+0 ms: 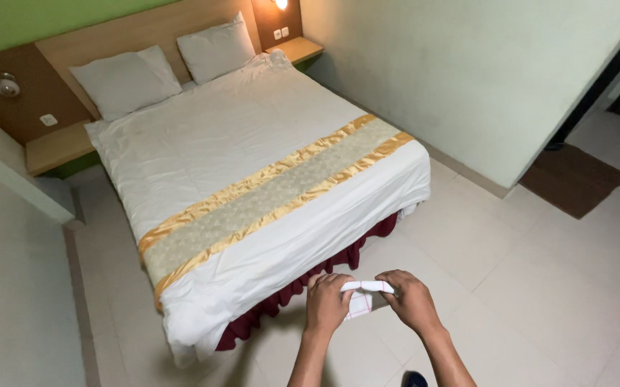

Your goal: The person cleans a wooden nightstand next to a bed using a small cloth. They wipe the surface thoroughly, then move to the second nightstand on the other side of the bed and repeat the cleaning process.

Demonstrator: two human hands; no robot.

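At the lower centre of the frame, the left hand (328,302) and right hand (412,299) both grip a small folded white cloth (362,297) with pink lines, held over the tiled floor (532,287) just beside the bed (253,179).

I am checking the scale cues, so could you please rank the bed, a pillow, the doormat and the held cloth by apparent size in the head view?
1. Bed
2. Doormat, partly cut off by the wall
3. Left pillow, farther away, so unsure against the doormat
4. Cloth, held in both hands
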